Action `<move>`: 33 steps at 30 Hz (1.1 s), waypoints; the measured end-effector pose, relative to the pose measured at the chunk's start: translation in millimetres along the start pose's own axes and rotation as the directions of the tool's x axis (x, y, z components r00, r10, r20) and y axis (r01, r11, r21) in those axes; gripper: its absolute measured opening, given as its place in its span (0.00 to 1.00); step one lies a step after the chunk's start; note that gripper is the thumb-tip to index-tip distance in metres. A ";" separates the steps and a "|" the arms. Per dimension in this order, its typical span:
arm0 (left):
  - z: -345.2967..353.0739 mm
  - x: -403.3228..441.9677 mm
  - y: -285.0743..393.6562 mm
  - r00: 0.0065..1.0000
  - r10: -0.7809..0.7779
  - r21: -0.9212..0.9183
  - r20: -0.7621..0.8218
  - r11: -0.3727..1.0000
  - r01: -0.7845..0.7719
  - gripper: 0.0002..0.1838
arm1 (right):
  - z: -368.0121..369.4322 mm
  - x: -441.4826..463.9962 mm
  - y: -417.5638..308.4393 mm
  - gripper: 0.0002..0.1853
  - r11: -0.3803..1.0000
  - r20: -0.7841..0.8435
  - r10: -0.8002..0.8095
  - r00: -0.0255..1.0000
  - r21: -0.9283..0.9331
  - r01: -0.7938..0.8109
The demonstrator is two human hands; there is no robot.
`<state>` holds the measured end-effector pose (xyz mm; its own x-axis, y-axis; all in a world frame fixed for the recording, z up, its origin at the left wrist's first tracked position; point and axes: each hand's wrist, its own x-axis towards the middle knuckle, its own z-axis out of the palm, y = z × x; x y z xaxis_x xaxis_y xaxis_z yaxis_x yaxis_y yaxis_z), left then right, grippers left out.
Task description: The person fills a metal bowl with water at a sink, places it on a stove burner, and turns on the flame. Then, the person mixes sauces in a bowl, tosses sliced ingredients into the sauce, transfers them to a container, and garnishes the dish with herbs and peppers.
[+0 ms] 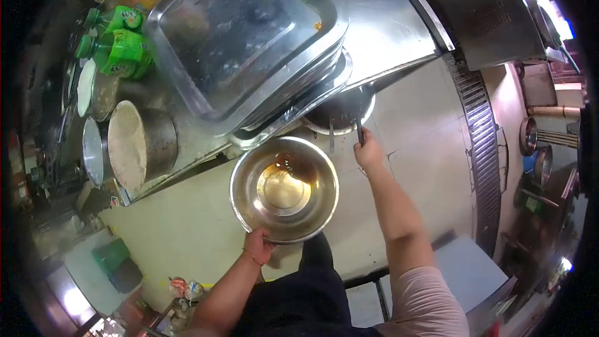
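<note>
My left hand [259,246] grips the near rim of a wide stainless steel bowl [243,203]. A shallow pool of amber liquid [284,192] lies in the bottom of this bowl. My right hand [369,151] is closed around a dark handle [360,131] that reaches up into a round pot [372,107] with dark contents. Whether the handle belongs to the pot or to a utensil in it, I cannot tell. Beside it a second, metal handle [331,136] hangs over the pot's rim. The counter and trays partly hide the pot.
Stacked rectangular metal trays [206,97] overhang the steel counter [399,31] just beyond the bowl. Green bottles [128,53] and a large metal pot [159,143] stand at the left. A slotted floor drain [477,122] runs along the tiled floor [430,143] to the right.
</note>
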<state>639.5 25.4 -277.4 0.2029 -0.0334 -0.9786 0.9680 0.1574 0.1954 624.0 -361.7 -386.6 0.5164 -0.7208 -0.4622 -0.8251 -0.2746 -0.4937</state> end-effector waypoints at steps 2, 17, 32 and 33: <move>5.7 11.2 6.8 0.999 0.035 0.007 -0.007 0.999 -0.035 0.18 | 1.5 4.9 5.8 0.28 0.999 0.003 -0.029 1.000 0.013 0.029; 124.3 86.9 79.1 0.993 0.099 0.171 0.060 0.979 -0.108 0.18 | -110.2 -140.4 -41.6 0.32 0.502 0.322 0.081 0.943 0.804 -0.317; 13.2 -95.4 85.6 0.853 -0.192 0.668 0.485 0.712 -0.219 0.19 | -34.5 -617.6 -159.6 0.29 0.994 -0.711 0.104 0.695 0.087 -0.060; -2.8 -106.7 79.9 0.837 -0.243 0.724 0.489 0.649 -0.234 0.21 | -23.9 -647.1 -173.7 0.29 0.988 -0.724 0.155 0.672 0.115 -0.104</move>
<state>694.7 44.4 -157.6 0.0065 -0.5492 -0.8357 0.6875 -0.6044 0.4026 427.6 137.2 15.9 0.0535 -0.9877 0.1467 -0.8427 -0.1234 -0.5241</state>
